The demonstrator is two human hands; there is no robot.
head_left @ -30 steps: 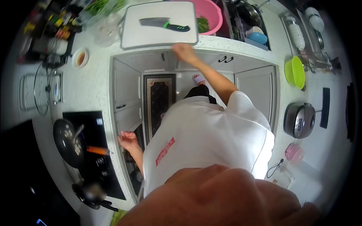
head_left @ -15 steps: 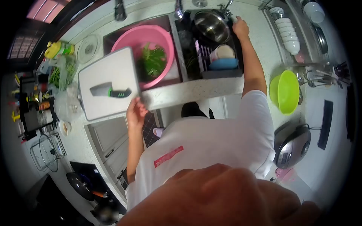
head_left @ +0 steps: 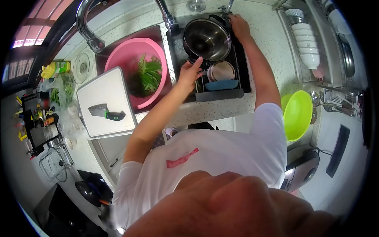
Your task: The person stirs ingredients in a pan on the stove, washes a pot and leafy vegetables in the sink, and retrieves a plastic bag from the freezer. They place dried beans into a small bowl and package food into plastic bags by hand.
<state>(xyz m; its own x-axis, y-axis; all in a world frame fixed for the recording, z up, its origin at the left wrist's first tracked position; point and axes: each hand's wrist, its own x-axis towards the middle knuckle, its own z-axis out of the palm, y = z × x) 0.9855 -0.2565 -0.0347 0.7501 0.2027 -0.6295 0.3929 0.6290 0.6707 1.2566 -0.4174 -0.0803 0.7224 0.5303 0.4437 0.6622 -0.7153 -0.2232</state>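
Observation:
A steel pot (head_left: 207, 39) sits over the right sink basin, beside a rack holding bowls (head_left: 222, 72) and a blue dish (head_left: 222, 85). My left hand (head_left: 190, 74) is at the pot's near edge, thumb apart from the fingers; whether it grips the handle there is unclear. At the pot's far right, my right hand (head_left: 239, 27) has its fingertips near the pot's other handle and a small tap (head_left: 227, 10); what they touch is too small to tell. Leafy greens (head_left: 149, 75) lie in a pink basin (head_left: 136, 47) in the left sink.
A cutting board (head_left: 103, 89) with a knife (head_left: 106, 112) lies left of the pink basin. A chrome faucet (head_left: 167, 19) stands behind the sinks. On the right are a green bowl (head_left: 297, 116), a rice cooker (head_left: 302, 168) and stacked white bowls (head_left: 306, 43).
The view has turned toward the sinks. My left hand has moved from beside the cutting board to the pot. My right hand has stayed near the small tap since the last frame.

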